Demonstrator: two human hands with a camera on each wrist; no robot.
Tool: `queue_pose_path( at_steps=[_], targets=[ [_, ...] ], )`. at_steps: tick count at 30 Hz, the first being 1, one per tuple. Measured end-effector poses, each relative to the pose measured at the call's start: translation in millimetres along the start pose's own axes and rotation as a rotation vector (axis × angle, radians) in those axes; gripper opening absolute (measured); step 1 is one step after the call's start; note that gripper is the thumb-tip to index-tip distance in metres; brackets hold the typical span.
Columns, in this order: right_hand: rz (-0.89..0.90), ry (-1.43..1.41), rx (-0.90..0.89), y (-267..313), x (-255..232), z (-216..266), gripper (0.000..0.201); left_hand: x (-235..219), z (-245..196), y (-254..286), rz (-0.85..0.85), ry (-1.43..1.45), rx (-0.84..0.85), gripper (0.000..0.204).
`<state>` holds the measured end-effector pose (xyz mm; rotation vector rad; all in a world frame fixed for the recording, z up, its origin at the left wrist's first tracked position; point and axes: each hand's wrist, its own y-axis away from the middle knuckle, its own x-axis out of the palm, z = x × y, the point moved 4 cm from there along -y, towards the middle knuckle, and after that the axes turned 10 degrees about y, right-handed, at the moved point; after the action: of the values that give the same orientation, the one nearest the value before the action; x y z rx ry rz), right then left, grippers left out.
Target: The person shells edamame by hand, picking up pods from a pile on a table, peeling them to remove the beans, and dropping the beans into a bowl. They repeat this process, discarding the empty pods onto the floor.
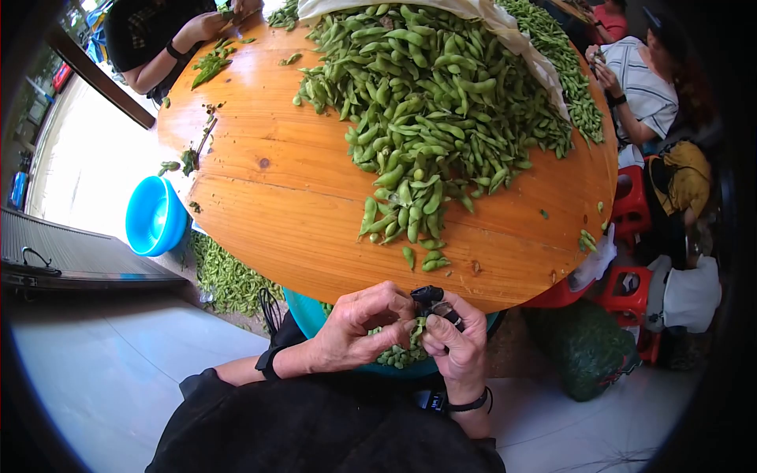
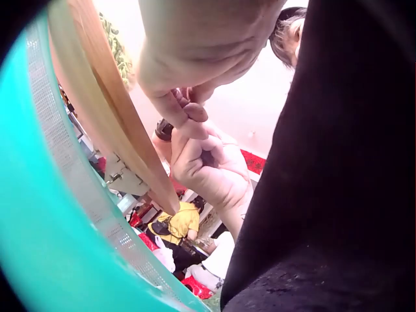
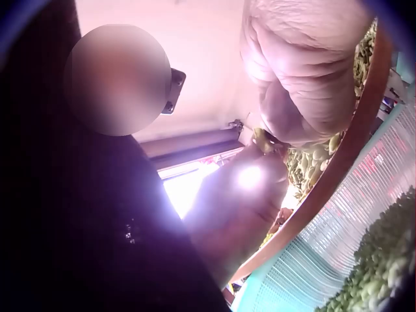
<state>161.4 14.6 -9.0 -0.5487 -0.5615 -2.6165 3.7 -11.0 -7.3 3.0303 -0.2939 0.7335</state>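
Close together at the table's near edge, my left hand [image 1: 359, 323] and right hand [image 1: 459, 339] pinch a small green bean pod [image 1: 419, 325] between curled fingertips. The pod [image 3: 263, 140] also shows between the hands in the right wrist view. Black coverings [image 1: 426, 295] wrap some of the right fingers. Below the hands stands a teal basket [image 1: 301, 309], with shelled green beans [image 1: 400, 356] inside it. In the left wrist view, the left hand [image 2: 208, 52] meets the right hand [image 2: 211, 169] at the fingertips, and the pod is hidden there.
A large heap of pods [image 1: 441, 102] covers much of the round wooden table [image 1: 268, 213]. More pods [image 1: 229, 272] lie on the floor by a blue basin [image 1: 155, 217]. Other people sit around the table. Red stools [image 1: 628, 292] and a full green sack [image 1: 582, 347] stand at right.
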Motion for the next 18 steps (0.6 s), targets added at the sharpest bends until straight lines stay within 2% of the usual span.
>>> queue_pose_path(
  at_steps=[2, 3, 5, 6, 8, 9, 11, 15, 17, 18],
  targets=[
    [-0.032, 0.034, -0.033, -1, 0, 3, 0.031, 1, 4, -1, 0.042, 0.176, 0.020, 0.012],
    [-0.032, 0.034, -0.032, -1, 0, 2, 0.031, 4, 1, -2, 0.041, 0.176, 0.019, 0.012],
    [-0.045, 0.061, -0.093, 0, -2, 4, 0.033, 8, -2, -3, -0.055, 0.392, -0.182, 0.012],
    [-0.043, 0.061, -0.093, 0, -2, 4, 0.033, 6, -2, -3, -0.056, 0.392, -0.181, 0.012],
    [-0.062, 0.146, -0.152, 1, -2, 6, 0.031, 4, 5, 0, 0.028, 0.300, -0.314, 0.014],
    [-0.061, 0.146, -0.150, 1, -2, 5, 0.031, 2, 5, 1, 0.026, 0.300, -0.314, 0.014],
    [-0.108, 0.377, -0.234, 2, -3, 6, 0.037, 1, 8, 2, 0.043, 0.292, -0.402, 0.018],
    [-0.135, 0.512, -0.308, 4, -5, 9, 0.034, 3, 6, 2, 0.027, 0.278, -0.373, 0.019],
    [-0.178, 0.952, -0.469, 7, 0, 21, 0.027, 1, 9, 3, 0.045, 0.177, -0.389, 0.019],
    [-0.177, 0.951, -0.468, 6, 2, 22, 0.027, 1, 9, 4, 0.043, 0.177, -0.390, 0.019]
  ],
)
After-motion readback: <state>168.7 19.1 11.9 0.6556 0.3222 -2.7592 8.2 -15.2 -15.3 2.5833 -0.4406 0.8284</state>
